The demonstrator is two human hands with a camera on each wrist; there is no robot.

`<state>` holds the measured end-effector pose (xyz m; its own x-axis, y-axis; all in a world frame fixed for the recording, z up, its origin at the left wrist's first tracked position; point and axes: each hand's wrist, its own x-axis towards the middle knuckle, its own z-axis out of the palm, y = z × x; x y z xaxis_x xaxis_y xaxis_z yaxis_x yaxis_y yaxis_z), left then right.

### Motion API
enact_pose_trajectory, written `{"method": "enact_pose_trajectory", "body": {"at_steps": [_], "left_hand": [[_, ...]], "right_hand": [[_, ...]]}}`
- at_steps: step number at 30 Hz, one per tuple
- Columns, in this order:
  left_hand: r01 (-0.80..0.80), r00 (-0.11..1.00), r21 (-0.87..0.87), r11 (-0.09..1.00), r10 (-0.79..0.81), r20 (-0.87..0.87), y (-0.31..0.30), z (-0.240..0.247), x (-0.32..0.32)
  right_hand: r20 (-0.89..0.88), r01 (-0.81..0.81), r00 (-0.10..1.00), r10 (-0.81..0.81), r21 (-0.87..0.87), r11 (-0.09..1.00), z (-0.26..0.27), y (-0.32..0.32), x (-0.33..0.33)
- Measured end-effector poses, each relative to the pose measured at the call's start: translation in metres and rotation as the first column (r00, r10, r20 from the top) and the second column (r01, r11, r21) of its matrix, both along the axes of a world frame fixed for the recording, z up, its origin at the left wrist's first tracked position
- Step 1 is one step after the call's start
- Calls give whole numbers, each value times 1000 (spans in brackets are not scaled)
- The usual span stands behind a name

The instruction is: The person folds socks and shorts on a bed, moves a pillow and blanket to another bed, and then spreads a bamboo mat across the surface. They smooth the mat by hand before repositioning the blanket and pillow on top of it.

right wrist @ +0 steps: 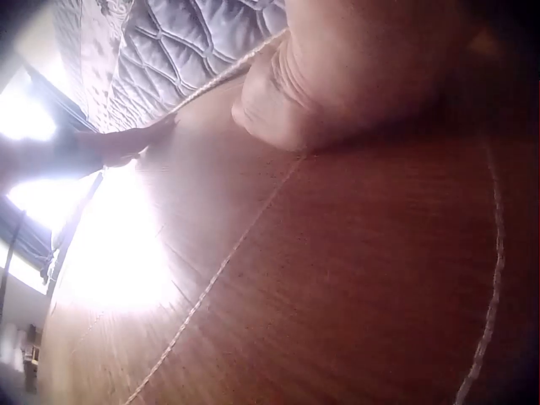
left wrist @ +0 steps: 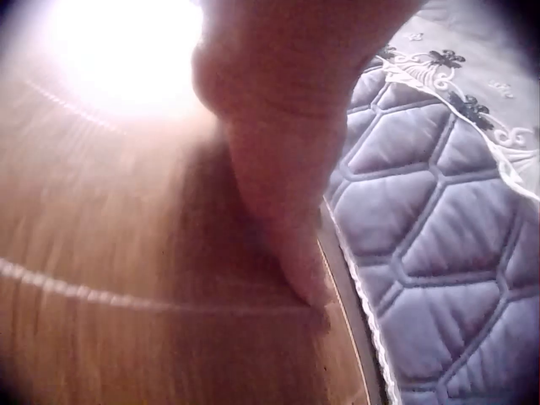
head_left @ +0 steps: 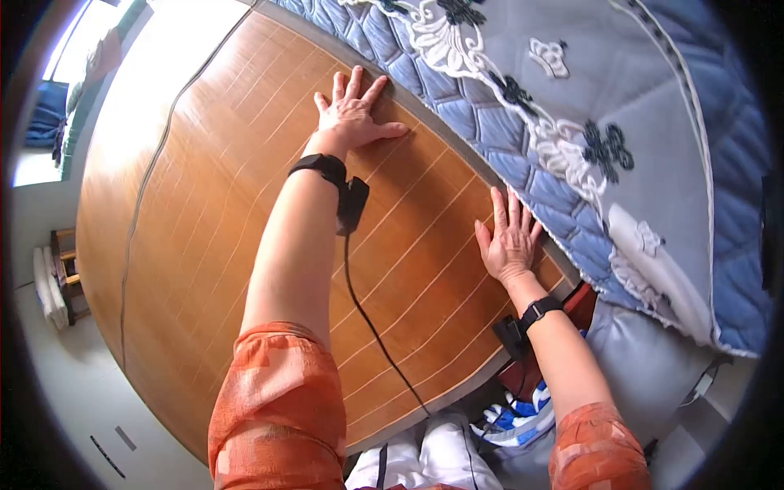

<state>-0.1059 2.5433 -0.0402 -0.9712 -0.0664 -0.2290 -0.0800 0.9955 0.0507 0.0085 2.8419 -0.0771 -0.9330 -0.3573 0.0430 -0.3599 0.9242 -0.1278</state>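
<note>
A brown mat [head_left: 245, 163] with pale stitched lines and a grey border spreads under both hands. The left hand [head_left: 351, 118] lies on it with fingers spread, its fingertips near the border. Lower and to the right, the right hand [head_left: 510, 243] rests with straight fingers by the same edge. Alongside lies a blue quilted cover [head_left: 457, 114] with a grey embroidered panel. In the left wrist view the left hand [left wrist: 287, 169] touches the mat [left wrist: 101, 337] beside the quilting [left wrist: 413, 211]. The right wrist view shows the right hand [right wrist: 337, 76] on the mat [right wrist: 278, 295].
A black cable [head_left: 149, 171] crosses the mat's left part, and another hangs from the left wrist's device [head_left: 351, 206]. Blue-and-white fabric [head_left: 510, 420] lies by the person's legs. A wooden rack [head_left: 69, 273] stands at the far left, below a bright window.
</note>
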Motion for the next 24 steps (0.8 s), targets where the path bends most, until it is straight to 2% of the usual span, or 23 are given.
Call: {"method": "enact_pose_trajectory", "body": {"at_steps": [6, 9, 12, 14, 16, 18, 21, 22, 24], "left_hand": [[-35, 998, -38, 999, 33, -49, -28, -18, -44], [-13, 989, -35, 999, 7, -147, -34, -28, -56], [-5, 988, -60, 998, -4, -152, -38, -30, -67], [-25, 991, -147, 989, 5, -137, -40, -36, -73], [-21, 988, -114, 993, 3, -156, -38, -33, -72], [-4, 983, -113, 994, -17, -183, -30, -34, -66], [-64, 983, -184, 981, 30, -181, -5, -36, -40], [-12, 963, -105, 994, -17, -268, 5, -38, -19], [137, 948, -58, 989, -148, -283, 25, -28, 38]], "right_hand": [[86, -12, 996, 12, -1, 1000, -2, -2, -13], [127, -3, 992, 1, 17, 1000, -1, -3, -13], [145, -13, 989, 15, -20, 1000, -3, -2, -16], [150, -15, 989, 16, -2, 1000, -3, -3, -16], [127, -7, 992, 10, -24, 1000, -6, -2, -16], [117, -7, 993, 9, -18, 1000, -7, -1, -16], [66, -7, 998, 10, -36, 999, -11, -1, -14], [47, -6, 999, 9, -59, 998, -17, 1, -14], [8, -24, 1000, 25, -68, 997, -20, 2, -13]]}}
